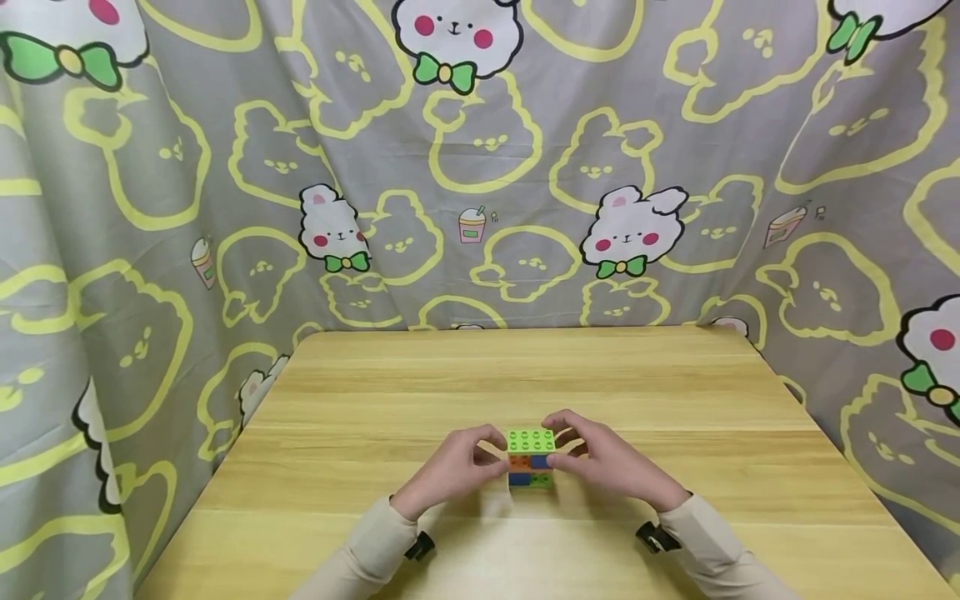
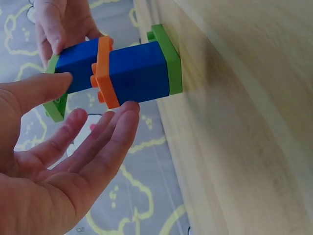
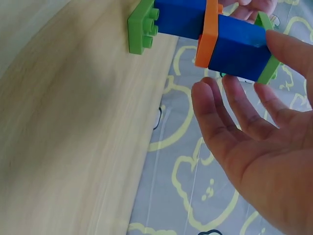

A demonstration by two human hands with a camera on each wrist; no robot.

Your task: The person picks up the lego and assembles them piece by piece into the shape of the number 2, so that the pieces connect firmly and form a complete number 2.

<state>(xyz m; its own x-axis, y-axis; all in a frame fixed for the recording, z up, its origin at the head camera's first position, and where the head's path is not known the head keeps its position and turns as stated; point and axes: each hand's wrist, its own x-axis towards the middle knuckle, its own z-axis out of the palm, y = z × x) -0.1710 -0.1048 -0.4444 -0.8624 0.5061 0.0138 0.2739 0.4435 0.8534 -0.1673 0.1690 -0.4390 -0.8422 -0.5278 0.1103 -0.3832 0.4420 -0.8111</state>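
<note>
A small stack of toy building bricks stands upright on the table between my two hands. It has a studded green top plate (image 1: 531,441), an upper blue brick (image 3: 239,46), an orange plate (image 2: 103,73), a lower blue brick (image 2: 139,71) and a green base plate (image 3: 142,29). The blue bricks sit at opposite sides of the orange plate. My right hand (image 1: 600,454) holds the stack's upper right part, thumb at the front and fingers behind. On the left side, my left hand (image 1: 457,467) keeps its thumb and loosely curved fingers around the stack without visibly gripping it.
The light wooden table (image 1: 525,375) extends around the stack. A grey patterned curtain (image 1: 480,275) hangs behind and along both sides of the table. Dark straps sit at both sleeve cuffs.
</note>
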